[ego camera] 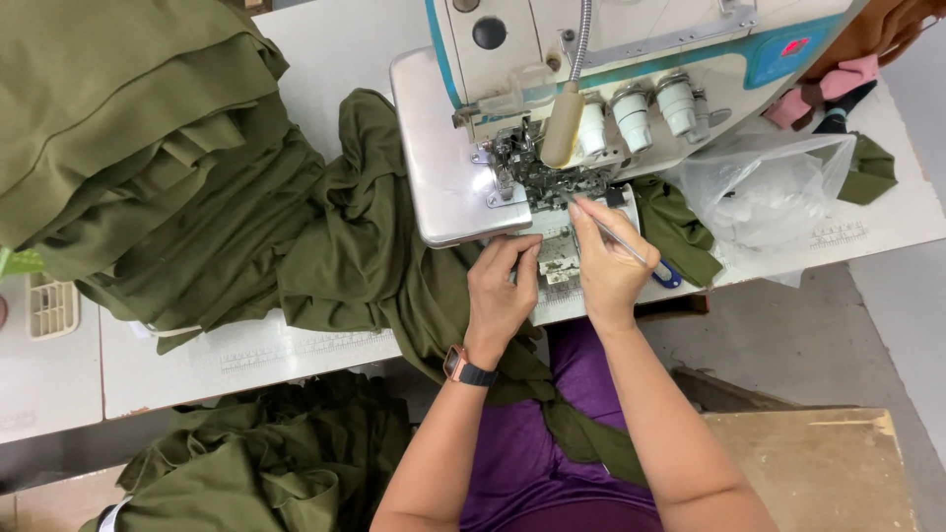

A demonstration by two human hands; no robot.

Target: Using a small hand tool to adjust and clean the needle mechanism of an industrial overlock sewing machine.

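1. The tweezers (619, 236), thin and metallic, lie in the right hand (606, 271), tips aimed at the needle area of the sewing machine (591, 89).
2. The olive fabric (365, 246), soft and draped in folds, spreads across the white table (296, 350) left of both hands.
3. The right hand pinches the tweezers; the left hand (501, 296), fingers curled, rests empty on the machine bed.

Sewing machine (591, 89) cut off by the top edge at 12 o'clock; needle area too small to make out. Olive fabric stack (118, 118) runs past the edge at 10 o'clock, floor pile (266, 463) past 7 o'clock. Right hand (606, 266) fingers hide the lower end of a thin metal tool (616, 234).
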